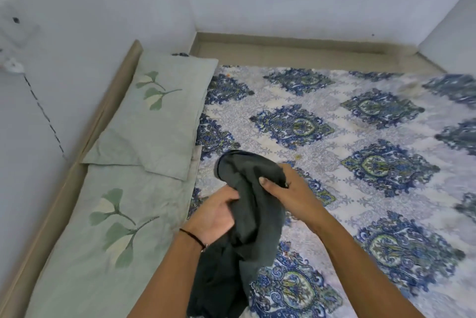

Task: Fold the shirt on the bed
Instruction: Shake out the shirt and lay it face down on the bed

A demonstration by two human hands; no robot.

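Both hands (pixel 213 217) (pixel 288 189) grip bunched dark shirt (pixel 255 214).

Black thread bracelet (pixel 193 237), bare forearms

The bunched dark shirt (pixel 253 217) hides its own sleeves and collar, and its lower end runs off the bottom edge. Its folds cover the fingertips of the left hand (pixel 213 217) and most fingers of the right hand (pixel 293 194) (only the thumb shows). The wall fitting (pixel 13 65) at far left is blurred.
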